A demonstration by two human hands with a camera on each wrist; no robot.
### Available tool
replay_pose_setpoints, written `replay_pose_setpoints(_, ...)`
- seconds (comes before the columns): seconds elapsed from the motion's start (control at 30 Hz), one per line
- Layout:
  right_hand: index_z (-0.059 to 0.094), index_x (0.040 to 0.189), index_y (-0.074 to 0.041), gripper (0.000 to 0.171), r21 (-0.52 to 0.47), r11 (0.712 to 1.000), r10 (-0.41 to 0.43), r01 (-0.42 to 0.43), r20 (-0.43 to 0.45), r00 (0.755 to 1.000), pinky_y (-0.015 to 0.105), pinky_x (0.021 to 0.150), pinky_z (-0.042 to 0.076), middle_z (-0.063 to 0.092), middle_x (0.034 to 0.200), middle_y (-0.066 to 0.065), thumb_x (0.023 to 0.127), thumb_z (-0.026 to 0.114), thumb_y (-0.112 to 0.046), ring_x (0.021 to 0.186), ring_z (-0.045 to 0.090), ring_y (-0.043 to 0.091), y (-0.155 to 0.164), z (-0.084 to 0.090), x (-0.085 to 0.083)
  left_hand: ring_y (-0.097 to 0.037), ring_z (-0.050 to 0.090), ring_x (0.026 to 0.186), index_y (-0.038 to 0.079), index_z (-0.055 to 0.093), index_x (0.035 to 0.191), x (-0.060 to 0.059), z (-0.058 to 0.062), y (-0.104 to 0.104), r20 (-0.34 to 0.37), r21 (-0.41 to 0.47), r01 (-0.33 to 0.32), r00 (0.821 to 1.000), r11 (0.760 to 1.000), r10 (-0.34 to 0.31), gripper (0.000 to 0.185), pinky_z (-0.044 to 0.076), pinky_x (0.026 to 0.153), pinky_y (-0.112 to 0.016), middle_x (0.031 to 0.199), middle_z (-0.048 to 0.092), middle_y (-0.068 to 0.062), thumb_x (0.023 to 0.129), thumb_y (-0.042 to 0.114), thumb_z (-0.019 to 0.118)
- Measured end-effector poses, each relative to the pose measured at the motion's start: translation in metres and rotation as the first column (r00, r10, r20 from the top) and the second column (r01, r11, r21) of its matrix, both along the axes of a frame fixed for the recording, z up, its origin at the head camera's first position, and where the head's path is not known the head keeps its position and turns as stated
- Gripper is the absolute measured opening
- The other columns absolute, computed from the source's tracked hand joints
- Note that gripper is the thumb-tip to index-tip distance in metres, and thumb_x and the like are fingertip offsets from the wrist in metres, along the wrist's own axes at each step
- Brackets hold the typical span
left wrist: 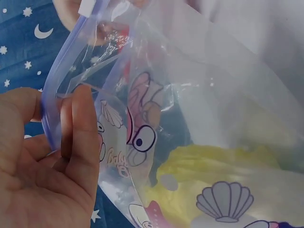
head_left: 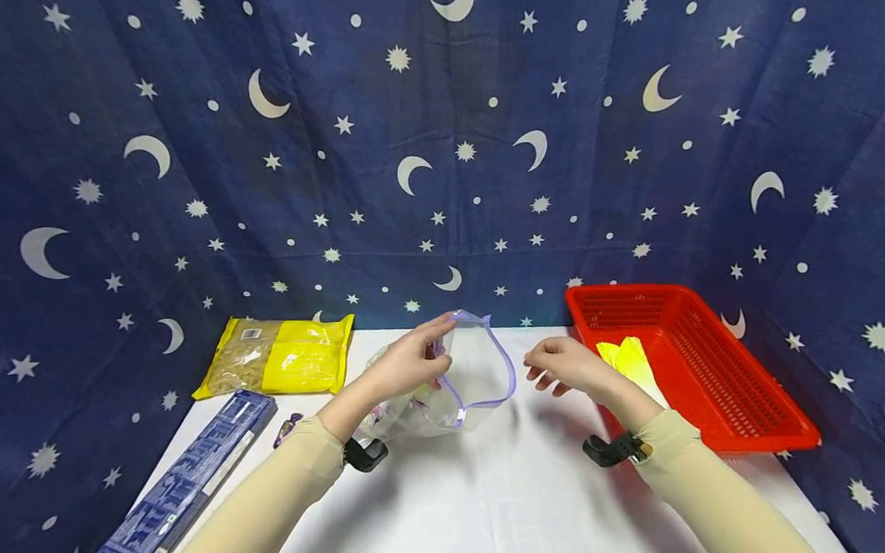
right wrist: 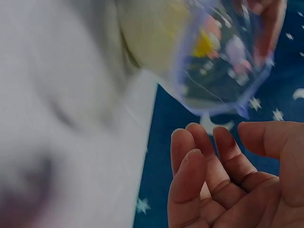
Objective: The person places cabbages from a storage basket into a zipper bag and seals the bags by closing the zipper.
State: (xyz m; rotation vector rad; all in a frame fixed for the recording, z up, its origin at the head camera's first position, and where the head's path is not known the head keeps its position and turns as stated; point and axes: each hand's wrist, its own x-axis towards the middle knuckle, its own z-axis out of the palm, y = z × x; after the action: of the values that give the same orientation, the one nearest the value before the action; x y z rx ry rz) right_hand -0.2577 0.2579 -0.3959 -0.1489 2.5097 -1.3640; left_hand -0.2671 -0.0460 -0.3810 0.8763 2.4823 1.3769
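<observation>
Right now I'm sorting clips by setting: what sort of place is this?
Probably a staged recording setup, not a lived-in room. A white table is walled in by a star-and-moon backdrop cloth, with a few props set out: a red basket, a yellow packet and a clear zip bag held by the left hand.

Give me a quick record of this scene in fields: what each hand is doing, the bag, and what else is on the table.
left hand: pinches the purple rim of the clear zip bag, holding its mouth open
right hand: beside the bag's mouth, fingers loosely curled, holding nothing
bag contents: something yellow at the bottom; cartoon print on the plastic
red basket: on the right, yellow item inside
yellow packet: left, back of the table
blue box: left edge, lying flat
surface: white table
</observation>
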Motion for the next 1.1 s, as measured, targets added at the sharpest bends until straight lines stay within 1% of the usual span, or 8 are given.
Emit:
replay_pose_setpoints(0.1, 0.068, 0.111, 0.002, 0.029, -0.022, 0.999, -0.04, 0.04, -0.017, 0.999, 0.035, 0.065, 0.057, 0.071, 0.092, 0.01, 0.102, 0.059, -0.024, 0.083, 0.07, 0.026, 0.016, 0.013, 0.001, -0.034, 0.069, 0.068, 0.004, 0.036, 0.158, 0.001, -0.003, 0.002, 0.023, 0.005, 0.017, 1.0, 1.0, -0.017, 0.065, 0.06, 0.067, -0.031, 0.168, 0.025, -0.003, 0.096, 0.008, 0.058)
replay_pose_setpoints(0.27, 0.063, 0.117, 0.007, 0.031, -0.09, 0.991, -0.102, 0.099, -0.03, 0.994, 0.036, 0.068, 0.058, 0.071, 0.094, 0.01, 0.103, 0.056, -0.021, 0.086, 0.07, 0.027, 0.044, 0.033, 0.004, -0.021, 0.066, 0.062, 0.0, 0.037, 0.156, 0.002, -0.002, 0.004, -0.015, -0.016, 0.032, 0.999, 0.999, -0.032, 0.065, 0.06, 0.067, -0.028, 0.166, 0.028, -0.008, 0.096, 0.009, 0.06)
replay_pose_setpoints(0.43, 0.057, 0.128, 0.008, 0.04, -0.043, 0.987, -0.158, 0.156, -0.052, 0.986, 0.041, 0.081, 0.059, 0.069, 0.114, 0.021, 0.106, 0.053, -0.026, 0.099, 0.069, 0.033, 0.07, 0.041, 0.005, -0.012, 0.061, 0.063, -0.002, 0.04, 0.155, 0.002, -0.002, 0.005, -0.053, -0.04, 0.016, 0.998, 0.999, -0.018, 0.066, 0.056, 0.07, -0.023, 0.165, 0.031, -0.011, 0.095, 0.013, 0.065)
replay_pose_setpoints(0.57, 0.054, 0.132, 0.008, 0.043, -0.014, 0.981, -0.194, 0.194, -0.075, 0.978, 0.043, 0.086, 0.059, 0.065, 0.123, 0.025, 0.107, 0.05, -0.027, 0.105, 0.067, 0.035, 0.088, 0.039, 0.005, -0.011, 0.06, 0.063, 0.0, 0.041, 0.155, 0.002, -0.004, 0.005, -0.065, -0.036, 0.007, 0.998, 0.999, -0.009, 0.067, 0.053, 0.072, -0.022, 0.165, 0.031, -0.012, 0.095, 0.013, 0.068)
replay_pose_setpoints(0.67, 0.051, 0.135, 0.01, 0.045, 0.001, 0.979, -0.203, 0.204, -0.091, 0.975, 0.04, 0.085, 0.059, 0.064, 0.125, 0.026, 0.108, 0.048, -0.026, 0.106, 0.066, 0.037, 0.1, 0.035, 0.006, -0.011, 0.06, 0.062, 0.002, 0.039, 0.156, 0.002, -0.007, 0.005, -0.054, -0.016, 0.012, 0.998, 1.0, -0.013, 0.069, 0.054, 0.067, -0.022, 0.166, 0.029, -0.011, 0.095, 0.013, 0.068)
replay_pose_setpoints(0.83, 0.047, 0.138, 0.011, 0.05, 0.036, 0.978, -0.203, 0.206, -0.084, 0.976, 0.039, 0.086, 0.058, 0.057, 0.131, 0.031, 0.108, 0.048, -0.029, 0.113, 0.06, 0.041, 0.12, 0.026, 0.007, -0.016, 0.06, 0.066, 0.009, 0.038, 0.158, 0.002, -0.01, 0.005, -0.008, 0.022, 0.022, 1.0, 1.0, -0.022, 0.069, 0.059, 0.067, -0.025, 0.168, 0.023, 0.001, 0.096, 0.013, 0.069)
replay_pose_setpoints(0.93, 0.044, 0.14, 0.012, 0.055, 0.072, 0.975, -0.204, 0.209, -0.067, 0.977, 0.046, 0.094, 0.055, 0.05, 0.138, 0.035, 0.108, 0.048, -0.032, 0.119, 0.055, 0.045, 0.132, 0.02, 0.009, -0.02, 0.062, 0.068, 0.01, 0.038, 0.158, 0.002, -0.011, 0.005, 0.02, 0.07, 0.041, 0.999, 0.997, -0.043, 0.069, 0.062, 0.068, -0.031, 0.169, 0.021, 0.004, 0.096, 0.012, 0.069)
replay_pose_setpoints(1.1, 0.039, 0.144, 0.014, 0.061, 0.113, 0.972, -0.203, 0.206, -0.037, 0.978, 0.059, 0.103, 0.047, 0.042, 0.144, 0.038, 0.108, 0.048, -0.035, 0.126, 0.048, 0.052, 0.149, 0.015, 0.011, -0.023, 0.061, 0.07, 0.005, 0.036, 0.158, 0.002, -0.012, 0.005, 0.046, 0.133, 0.08, 0.995, 0.988, -0.087, 0.071, 0.062, 0.067, -0.035, 0.168, 0.024, -0.001, 0.096, 0.013, 0.07)
